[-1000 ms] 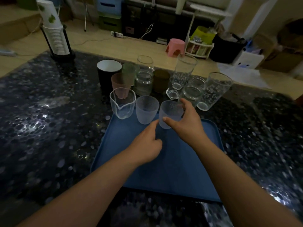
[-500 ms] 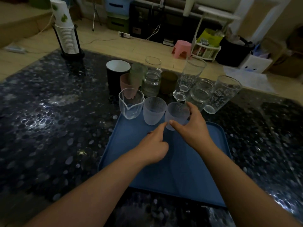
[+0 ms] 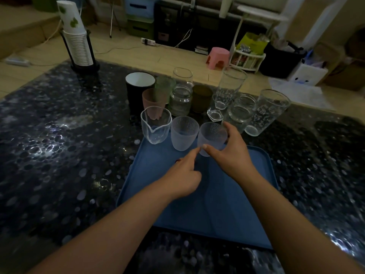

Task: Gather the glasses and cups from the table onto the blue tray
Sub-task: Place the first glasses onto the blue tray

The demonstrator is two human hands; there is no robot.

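Observation:
A blue tray [image 3: 197,206] lies on the dark speckled table in front of me. My right hand [image 3: 230,155] grips a frosted cup [image 3: 211,137] at the tray's far edge. Left of it stand a second frosted cup [image 3: 184,132] and a clear spouted glass [image 3: 156,127]. My left hand [image 3: 182,177] hovers over the tray with the index finger stretched toward the held cup and the other fingers curled. Behind stand a black cup [image 3: 138,89], a pink cup [image 3: 153,101], a green cup [image 3: 165,87], a jar [image 3: 181,100], a brown cup [image 3: 201,97] and several clear glasses [image 3: 266,111].
A rack of stacked paper cups [image 3: 76,40] stands at the table's far left corner. Beyond the table's far edge lie a wooden floor, a pink stool [image 3: 218,57], storage bins and cables. The speckled table surface [image 3: 59,155] stretches to both sides of the tray.
My right hand keeps hold of the frosted cup and has brought it slightly nearer over the tray's far edge. My left index finger has stretched out toward the cup's base.

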